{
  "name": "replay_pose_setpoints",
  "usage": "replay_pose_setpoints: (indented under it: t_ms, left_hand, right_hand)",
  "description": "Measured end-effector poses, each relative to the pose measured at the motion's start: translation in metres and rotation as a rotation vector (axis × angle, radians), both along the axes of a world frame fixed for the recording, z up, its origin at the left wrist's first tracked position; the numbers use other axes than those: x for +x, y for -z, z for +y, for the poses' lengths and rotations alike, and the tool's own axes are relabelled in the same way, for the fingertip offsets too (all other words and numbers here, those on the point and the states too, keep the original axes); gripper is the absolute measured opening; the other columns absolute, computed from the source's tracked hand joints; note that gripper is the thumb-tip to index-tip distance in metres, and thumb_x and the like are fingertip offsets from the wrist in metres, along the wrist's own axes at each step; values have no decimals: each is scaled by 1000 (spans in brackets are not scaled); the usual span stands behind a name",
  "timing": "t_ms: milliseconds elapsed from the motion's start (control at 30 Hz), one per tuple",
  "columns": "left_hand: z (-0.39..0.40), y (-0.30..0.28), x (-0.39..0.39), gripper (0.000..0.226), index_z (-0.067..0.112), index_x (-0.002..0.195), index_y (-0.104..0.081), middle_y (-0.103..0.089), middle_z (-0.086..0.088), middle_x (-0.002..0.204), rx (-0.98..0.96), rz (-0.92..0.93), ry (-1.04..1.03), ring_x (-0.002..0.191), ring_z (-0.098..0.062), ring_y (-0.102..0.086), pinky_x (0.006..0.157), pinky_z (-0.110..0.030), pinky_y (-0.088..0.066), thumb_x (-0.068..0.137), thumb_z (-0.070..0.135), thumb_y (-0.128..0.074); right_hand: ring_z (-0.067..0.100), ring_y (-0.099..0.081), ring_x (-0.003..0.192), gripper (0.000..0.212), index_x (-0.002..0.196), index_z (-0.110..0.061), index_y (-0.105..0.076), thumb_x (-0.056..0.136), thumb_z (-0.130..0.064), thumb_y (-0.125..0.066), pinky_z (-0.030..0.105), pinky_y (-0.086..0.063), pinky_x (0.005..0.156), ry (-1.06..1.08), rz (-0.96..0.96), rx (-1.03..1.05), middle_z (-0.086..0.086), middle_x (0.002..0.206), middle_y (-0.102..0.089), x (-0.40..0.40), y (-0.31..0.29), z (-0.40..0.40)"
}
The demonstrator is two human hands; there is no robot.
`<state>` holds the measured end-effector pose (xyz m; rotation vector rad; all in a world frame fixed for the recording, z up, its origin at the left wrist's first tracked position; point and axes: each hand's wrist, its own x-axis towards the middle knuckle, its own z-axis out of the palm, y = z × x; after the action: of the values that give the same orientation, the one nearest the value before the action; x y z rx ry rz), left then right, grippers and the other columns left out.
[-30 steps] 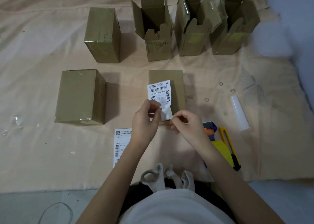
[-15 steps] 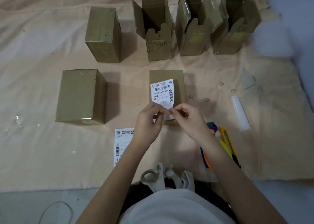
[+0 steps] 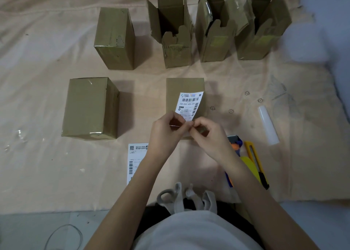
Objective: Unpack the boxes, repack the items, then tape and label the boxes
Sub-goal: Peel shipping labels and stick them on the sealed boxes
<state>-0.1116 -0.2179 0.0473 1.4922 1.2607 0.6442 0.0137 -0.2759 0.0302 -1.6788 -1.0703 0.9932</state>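
Observation:
A white shipping label (image 3: 189, 105) with barcodes is held above a closed brown box (image 3: 184, 87) lying in the middle of the sheet. My left hand (image 3: 164, 131) pinches the label's lower edge. My right hand (image 3: 206, 133) pinches it beside the left, fingertips almost touching. A second label (image 3: 135, 160) lies flat on the sheet under my left forearm. Two taped boxes (image 3: 89, 107) (image 3: 114, 38) stand at the left. Three open boxes (image 3: 174, 33) (image 3: 216, 31) (image 3: 261, 28) stand in the back row.
A yellow utility knife (image 3: 255, 164) and a blue-orange-yellow tape dispenser (image 3: 239, 153) lie right of my right forearm. A white roll (image 3: 268, 125) lies farther right. A beige sheet (image 3: 47, 164) covers the surface; grey cloth (image 3: 187, 196) lies near my lap.
Both hands have closed together on the label's lower edge, and the label has shifted slightly right and away over the box. The folded corner seen earlier is hidden now.

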Motion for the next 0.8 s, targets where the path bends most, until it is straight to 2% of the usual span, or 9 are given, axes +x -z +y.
replay_pose_setpoints:
  t_ms: [67,133,167,233,333,433,600,700,800]
  left_hand:
    - [2,0,-1,17,14,72,-61,-64,10,68,27,40,-8,64,0,-60,64,-13,-48,78,13,-77]
    - [4,0,-2,8,15,80,-66,-67,8,73,85,120,16,66,1,-60,65,-13,-47,81,14,-73]
    - [4,-2,-2,5,13,89,-69,-69,4,78,120,172,40,71,-4,-62,69,-17,-49,84,14,-71]
    - [4,-4,-1,17,10,103,-71,-72,-3,90,170,249,86,82,-15,-66,76,-23,-50,88,11,-64]
    - [4,-6,-2,17,8,99,-74,-73,-5,95,211,265,105,85,-18,-67,74,-21,-48,89,6,-60]
    - [8,-4,-7,16,9,96,-74,-73,-1,90,214,263,80,81,-17,-67,74,-29,-52,87,5,-61]
    - [8,-3,-10,17,11,95,-73,-70,4,84,195,240,110,78,-15,-66,72,-27,-52,86,4,-61]
    - [4,-5,-4,16,12,95,-73,-73,1,85,211,222,138,76,-14,-65,71,-26,-51,86,6,-61]
    - [2,-7,-1,15,13,95,-73,-73,0,86,206,197,153,75,-12,-65,71,-25,-50,87,8,-61]
  right_hand:
    - [-1,-50,62,21,71,-18,-58,87,-7,-65,13,-39,60,-1,-6,-1,-8,67,-60,0,-1,-1]
    - [-3,-53,64,19,73,-19,-62,88,-8,-65,10,-40,63,-2,-11,-1,-14,67,-61,0,-2,-2]
    - [-4,-54,65,18,74,-19,-63,88,-8,-65,9,-40,64,-5,-18,-1,-16,67,-61,0,-1,-3]
    - [-5,-55,66,20,74,-21,-62,88,-7,-65,8,-40,65,-5,-41,1,-17,67,-61,0,0,-4]
    - [-5,-55,64,28,68,-25,-59,87,-5,-65,9,-40,64,29,-58,0,-16,65,-61,1,0,-6]
    - [-2,-54,63,22,69,-14,-59,87,-3,-64,9,-41,64,59,-44,-30,-4,69,-64,3,-1,-7]
    - [3,-53,64,13,74,-6,-60,87,-6,-62,17,-42,63,44,-34,-83,10,76,-65,7,-3,-3]
    - [20,-60,75,9,87,-8,-61,90,-16,-64,29,-46,66,79,7,-40,12,85,-67,6,-5,3]
    - [15,-65,83,11,88,-11,-61,90,-21,-64,30,-49,70,109,-13,-6,6,91,-71,6,-8,9]
